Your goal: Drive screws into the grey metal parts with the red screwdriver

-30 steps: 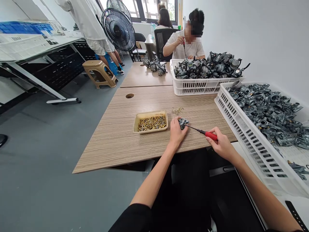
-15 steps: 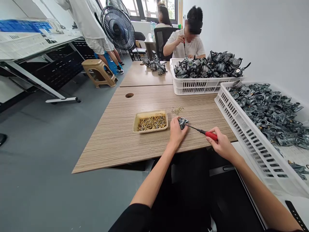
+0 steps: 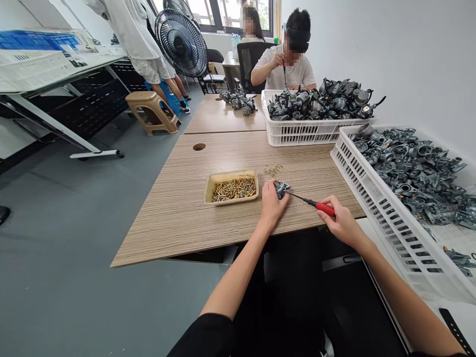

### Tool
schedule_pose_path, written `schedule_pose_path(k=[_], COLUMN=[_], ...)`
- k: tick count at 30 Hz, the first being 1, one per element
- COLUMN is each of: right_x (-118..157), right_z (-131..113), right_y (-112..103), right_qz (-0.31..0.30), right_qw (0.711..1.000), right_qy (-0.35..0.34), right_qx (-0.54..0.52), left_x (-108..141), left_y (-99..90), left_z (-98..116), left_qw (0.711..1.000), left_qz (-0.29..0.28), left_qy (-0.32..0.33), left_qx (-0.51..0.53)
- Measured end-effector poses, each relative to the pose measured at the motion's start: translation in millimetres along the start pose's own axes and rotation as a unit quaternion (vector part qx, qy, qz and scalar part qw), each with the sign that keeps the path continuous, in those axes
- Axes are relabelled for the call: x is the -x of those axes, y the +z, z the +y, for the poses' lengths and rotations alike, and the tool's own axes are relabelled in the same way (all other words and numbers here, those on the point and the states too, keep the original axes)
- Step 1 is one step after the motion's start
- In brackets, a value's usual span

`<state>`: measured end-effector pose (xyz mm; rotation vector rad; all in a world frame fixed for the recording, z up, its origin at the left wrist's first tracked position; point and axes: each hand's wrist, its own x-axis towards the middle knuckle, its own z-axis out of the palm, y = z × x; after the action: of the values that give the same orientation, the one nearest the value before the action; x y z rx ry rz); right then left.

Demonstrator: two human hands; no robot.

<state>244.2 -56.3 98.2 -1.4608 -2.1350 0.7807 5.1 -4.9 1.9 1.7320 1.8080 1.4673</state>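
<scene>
On the wood-grain table [image 3: 178, 213], my left hand [image 3: 273, 201] grips a small grey metal part [image 3: 281, 188] and holds it against the surface. My right hand [image 3: 338, 219] is closed around the red handle of a screwdriver [image 3: 325, 208], whose dark shaft points left with its tip at the metal part. To the left of my left hand stands a cream tray [image 3: 231, 202] full of small brass pieces. A small loose pile of brass pieces [image 3: 273, 169] lies just beyond the metal part.
A white crate [image 3: 293, 135] of dark metal assemblies stands at the back. Another white crate [image 3: 386, 218] of grey parts is on the right. More assemblies [image 3: 240, 101] lie on the far table. A person [image 3: 286, 69] sits there holding a screwdriver; a fan [image 3: 181, 44] stands behind.
</scene>
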Motion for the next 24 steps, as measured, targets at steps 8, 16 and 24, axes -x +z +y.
schedule_pose_path(k=[8,16,24], right_x=[0.2,-0.1,0.1], right_z=[-0.1,0.6,-1.1], right_y=[-0.3,0.4,-0.7], right_qz=[0.001,0.002,-0.001], right_qw=[1.000,1.000,1.000], right_qy=[-0.003,-0.002,0.001], right_qx=[0.004,-0.002,-0.004], left_x=[-0.3,0.1,0.2], left_y=[-0.5,-1.0,-1.0], left_z=[0.2,0.7,0.7], left_qw=[1.000,1.000,1.000], left_qz=[-0.001,-0.001,-0.001], left_qy=[0.006,0.002,-0.001], left_qx=[-0.006,-0.004,-0.002])
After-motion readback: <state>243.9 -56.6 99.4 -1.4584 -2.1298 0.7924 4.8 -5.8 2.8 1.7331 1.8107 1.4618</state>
